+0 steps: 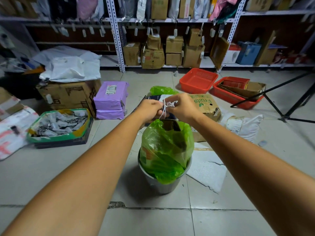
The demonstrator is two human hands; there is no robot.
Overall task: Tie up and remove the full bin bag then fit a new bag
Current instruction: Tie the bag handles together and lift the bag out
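Both hands (150, 109) (183, 108) together on white string (164, 106) above bag (166, 150)

I see the full green bin bag (166, 150) standing upright in the grey bin (163, 184) on the floor, bulging over the rim, a white string (164, 108) looped just above its top, and another crumpled green bag (162, 90) lying beyond.

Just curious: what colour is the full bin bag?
Bright translucent green bin bag, clearest in the head view.
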